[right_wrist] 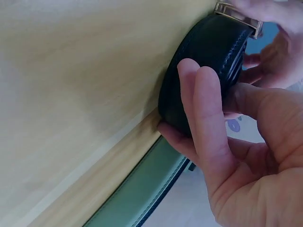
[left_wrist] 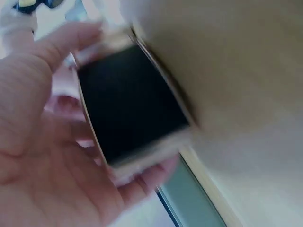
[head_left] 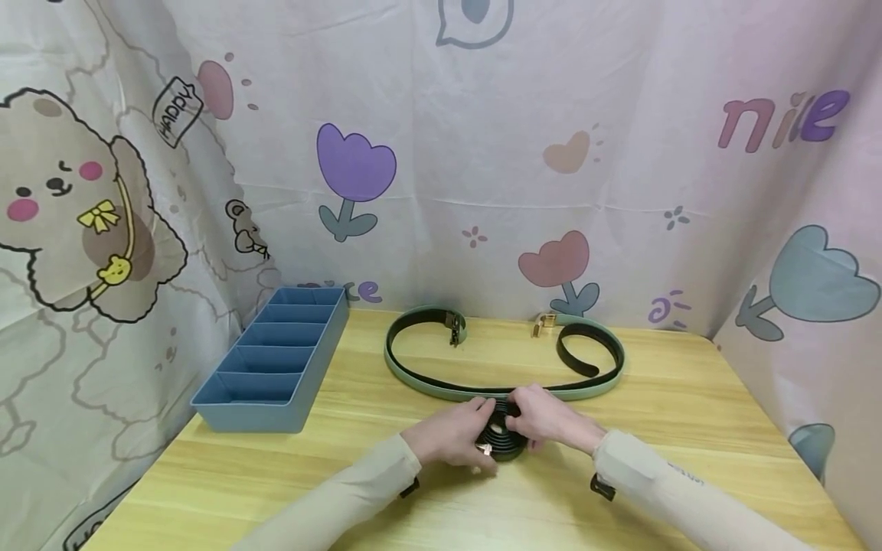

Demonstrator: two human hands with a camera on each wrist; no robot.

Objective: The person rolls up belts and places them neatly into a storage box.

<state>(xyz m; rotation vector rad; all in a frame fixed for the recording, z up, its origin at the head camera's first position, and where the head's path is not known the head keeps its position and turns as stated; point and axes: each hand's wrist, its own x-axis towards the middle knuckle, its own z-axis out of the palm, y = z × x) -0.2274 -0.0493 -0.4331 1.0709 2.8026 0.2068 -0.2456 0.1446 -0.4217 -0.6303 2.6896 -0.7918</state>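
Observation:
A black belt is wound into a flat coil point(head_left: 506, 445), standing on its edge on the wooden table point(head_left: 689, 428) between both hands. My left hand point(head_left: 451, 434) holds the coil's left side, thumb and fingers around the gold-coloured buckle point(right_wrist: 240, 17). In the left wrist view black leather point(left_wrist: 132, 104) fills the buckle's frame. On the coil's right side is my right hand point(head_left: 549, 417), its thumb at the inner turns and fingers against the outer turn. Just behind the coil lies a light green belt point(head_left: 586, 393) with a dark inner side, loosely curved.
A blue tray point(head_left: 251, 419) with several compartments stands at the left of the table. Two buckles, one dark point(head_left: 454, 329) and one gold-coloured point(head_left: 544, 324), show near the table's back edge. A printed cloth point(head_left: 455, 153) hangs behind.

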